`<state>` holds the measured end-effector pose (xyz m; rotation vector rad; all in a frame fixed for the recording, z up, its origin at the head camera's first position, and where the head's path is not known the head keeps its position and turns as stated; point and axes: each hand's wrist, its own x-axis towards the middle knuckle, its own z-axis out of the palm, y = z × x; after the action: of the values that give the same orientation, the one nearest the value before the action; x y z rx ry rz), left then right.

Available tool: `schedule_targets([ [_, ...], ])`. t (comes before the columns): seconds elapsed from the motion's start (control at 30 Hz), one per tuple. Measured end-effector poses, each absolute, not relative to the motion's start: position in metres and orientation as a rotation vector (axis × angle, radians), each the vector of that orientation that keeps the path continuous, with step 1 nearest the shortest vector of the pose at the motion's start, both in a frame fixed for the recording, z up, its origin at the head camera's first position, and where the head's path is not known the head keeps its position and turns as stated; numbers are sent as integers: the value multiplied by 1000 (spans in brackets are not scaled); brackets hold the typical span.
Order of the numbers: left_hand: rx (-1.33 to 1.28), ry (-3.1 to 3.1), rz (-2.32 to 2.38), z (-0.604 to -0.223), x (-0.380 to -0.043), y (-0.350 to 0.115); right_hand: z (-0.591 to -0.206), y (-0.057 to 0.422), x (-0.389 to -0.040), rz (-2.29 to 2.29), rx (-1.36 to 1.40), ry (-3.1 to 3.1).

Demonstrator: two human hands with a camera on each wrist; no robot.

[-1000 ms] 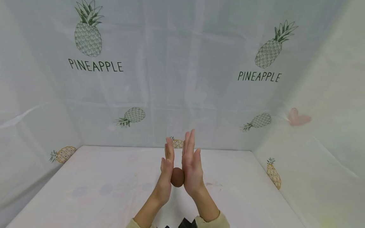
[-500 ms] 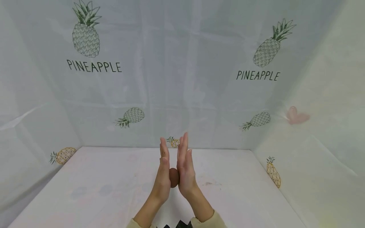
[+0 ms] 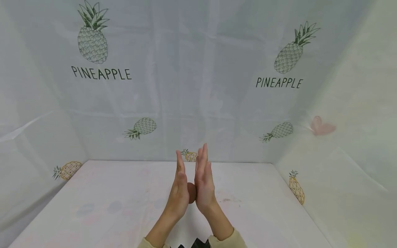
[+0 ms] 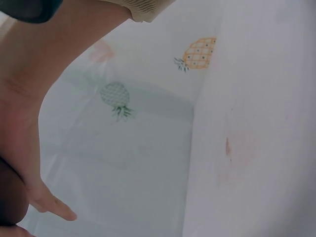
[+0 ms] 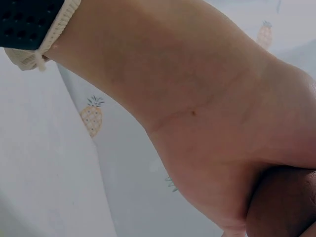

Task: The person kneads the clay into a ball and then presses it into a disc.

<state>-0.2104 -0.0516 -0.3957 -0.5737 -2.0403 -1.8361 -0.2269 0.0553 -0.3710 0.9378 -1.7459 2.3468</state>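
Observation:
Between two upright palms sits a matte brown ball (image 3: 192,193) that looks like modelling clay. My left hand (image 3: 179,193) presses it from the left, fingers straight and pointing up. From the other side my right hand (image 3: 205,189) presses flat against it, its fingers also extended. Both hands are raised above the table in the head view, and the left palm's edge covers part of the ball. The left wrist view catches the brown ball (image 4: 11,197) at its lower left edge. In the right wrist view, the brown ball (image 5: 281,207) shows against a palm at the lower right.
A white table surface (image 3: 124,193) with faint coloured smudges lies beneath the hands. A reddish-brown mark (image 3: 226,200) is right of the right hand. Pale curtains (image 3: 198,86) printed with pineapples enclose the back and sides. Light sleeves (image 3: 227,241) cover the forearms.
Both hands shifted left with the ball, then slightly back right. The gap between the palms has narrowed, and less of the ball shows. The fingers stay straight.

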Motion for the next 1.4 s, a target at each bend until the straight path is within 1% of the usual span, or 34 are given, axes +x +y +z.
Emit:
schedule_targets([
  [0.17,-581,-2048,-1740,-396,-212,-52,-371,57,-230,2349,920,-1733],
  [0.47,-608,-2041,-1703,-396,-214,-56,-367,62,-230,2366,879,-1703],
  [0.73,-568,-2059,-1657,-395,-219,-76,-368,72,-231,2312,904,-1840],
  [0.97,-613,-2169,-1546,-394,-229,-104,-374,90,-236,2017,862,-2132],
  [1.23,-615,-2371,-1379,-403,-237,-133,-389,121,-241,1397,860,-2427],
  [1.4,-601,-2462,-1268,-411,-241,-150,-401,138,-243,1265,841,-2510],
])
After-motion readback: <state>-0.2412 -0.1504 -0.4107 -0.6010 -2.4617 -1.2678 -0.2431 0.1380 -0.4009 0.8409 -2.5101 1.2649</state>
